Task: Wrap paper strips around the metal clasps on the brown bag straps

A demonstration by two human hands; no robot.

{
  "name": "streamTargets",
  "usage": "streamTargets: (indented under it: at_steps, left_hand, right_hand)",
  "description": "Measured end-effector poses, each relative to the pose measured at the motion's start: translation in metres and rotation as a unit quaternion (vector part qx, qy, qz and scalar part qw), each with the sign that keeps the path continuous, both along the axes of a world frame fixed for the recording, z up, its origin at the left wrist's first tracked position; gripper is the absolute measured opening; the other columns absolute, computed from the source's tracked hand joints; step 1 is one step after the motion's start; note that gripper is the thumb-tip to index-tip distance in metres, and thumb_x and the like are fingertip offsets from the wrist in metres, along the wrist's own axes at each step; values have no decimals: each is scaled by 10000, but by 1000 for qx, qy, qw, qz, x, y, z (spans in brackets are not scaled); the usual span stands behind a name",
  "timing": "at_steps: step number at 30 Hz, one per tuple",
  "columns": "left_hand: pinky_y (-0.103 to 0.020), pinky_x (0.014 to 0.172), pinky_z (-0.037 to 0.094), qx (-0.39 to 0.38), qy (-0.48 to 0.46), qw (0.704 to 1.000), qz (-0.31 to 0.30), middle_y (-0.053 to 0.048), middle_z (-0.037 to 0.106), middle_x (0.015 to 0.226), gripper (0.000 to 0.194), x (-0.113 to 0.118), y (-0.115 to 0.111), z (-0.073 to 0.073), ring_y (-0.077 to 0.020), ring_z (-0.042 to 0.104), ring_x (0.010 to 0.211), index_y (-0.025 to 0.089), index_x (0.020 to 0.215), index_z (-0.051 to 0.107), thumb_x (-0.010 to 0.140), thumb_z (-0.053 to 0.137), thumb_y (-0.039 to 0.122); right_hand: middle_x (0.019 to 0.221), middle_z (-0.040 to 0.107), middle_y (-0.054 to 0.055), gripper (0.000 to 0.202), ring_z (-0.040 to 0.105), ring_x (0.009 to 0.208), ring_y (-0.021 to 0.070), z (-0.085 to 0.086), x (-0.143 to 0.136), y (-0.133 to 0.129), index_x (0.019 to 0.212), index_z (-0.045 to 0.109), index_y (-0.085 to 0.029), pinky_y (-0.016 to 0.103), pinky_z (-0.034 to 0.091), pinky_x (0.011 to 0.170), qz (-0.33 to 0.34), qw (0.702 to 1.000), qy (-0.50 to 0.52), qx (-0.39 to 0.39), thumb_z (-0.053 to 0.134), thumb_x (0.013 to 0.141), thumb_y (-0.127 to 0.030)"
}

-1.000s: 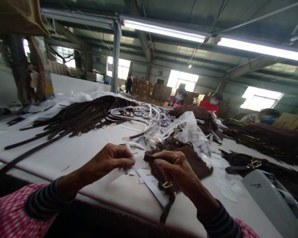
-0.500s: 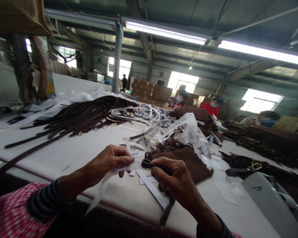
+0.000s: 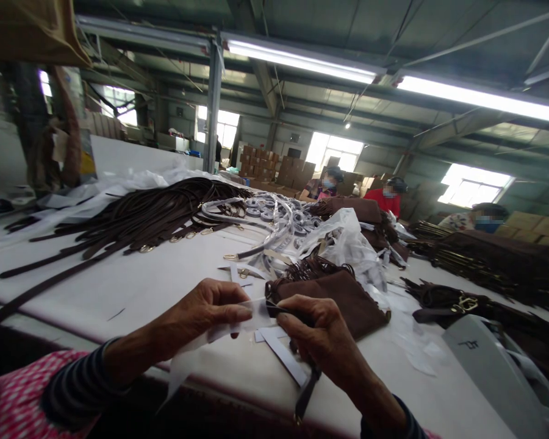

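My left hand [image 3: 201,317] pinches a translucent white strip [image 3: 182,366] between thumb and fingers, and its loose end hangs past the table edge. My right hand [image 3: 322,332] is closed on a dark brown strap [image 3: 307,393], whose lower end with a small metal fitting dangles below the palm. The strip's upper end meets the strap between the two hands; whether it is wrapped round it I cannot tell. Just behind my right hand lies a brown fringed bag [image 3: 343,296]. White paper strips [image 3: 282,356] lie on the table under the hands.
Scissors [image 3: 243,273] lie beyond my left hand. Dark straps [image 3: 165,213] are heaped at the left, wrapped straps [image 3: 268,213] and crumpled plastic [image 3: 341,241] in the middle. A grey machine or box [image 3: 485,366] stands at the right. Several co-workers sit across the table [image 3: 105,286].
The strap's folded loop has turned and its end now sits against the strip. My hands have drawn slightly closer together. The camera view has shifted a little.
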State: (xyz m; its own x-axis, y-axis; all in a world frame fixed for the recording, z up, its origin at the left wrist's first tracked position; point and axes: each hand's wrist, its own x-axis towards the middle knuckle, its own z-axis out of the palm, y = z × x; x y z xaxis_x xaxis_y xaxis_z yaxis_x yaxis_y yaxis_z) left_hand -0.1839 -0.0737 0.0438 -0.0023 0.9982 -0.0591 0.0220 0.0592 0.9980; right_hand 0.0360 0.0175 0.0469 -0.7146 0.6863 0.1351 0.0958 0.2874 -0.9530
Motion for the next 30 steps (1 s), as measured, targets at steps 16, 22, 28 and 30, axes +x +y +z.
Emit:
streamTargets:
  at_steps: [16, 22, 28, 30]
  left_hand:
    - [-230, 636, 437, 76, -3, 997, 20, -24, 701, 685, 240, 3, 8, -14, -130, 583, 634, 147, 752, 742, 784, 803, 376]
    - [-229, 579, 481, 74, -8, 997, 5, -50, 719, 703, 263, 7, 11, -13, -134, 610, 595, 130, 766, 757, 784, 802, 388]
    - [-200, 477, 458, 57, 0, 998, 13, -51, 707, 652, 300, 11, 13, -15, -118, 574, 524, 116, 762, 747, 792, 793, 411]
    - [-190, 458, 442, 56, 5, 998, 17, -53, 707, 644, 312, 11, 14, -16, -113, 568, 513, 110, 764, 744, 798, 787, 417]
  right_hand:
    - [516, 511, -34, 288, 347, 375, 28, -7, 15, 5, 847, 763, -117, 152, 245, 354, -26, 995, 51, -84, 749, 777, -396]
    - [551, 562, -14, 285, 376, 384, 35, -12, 12, 7, 865, 766, -115, 157, 277, 361, -20, 994, 57, -95, 755, 772, -384]
    - [563, 529, -28, 233, 372, 408, 34, -12, 13, 3, 856, 764, -117, 153, 290, 372, -9, 997, 43, -61, 735, 802, -342]
    - [570, 514, -33, 218, 377, 418, 36, -12, 14, 2, 861, 766, -117, 151, 294, 376, -8, 998, 31, -47, 721, 816, -326]
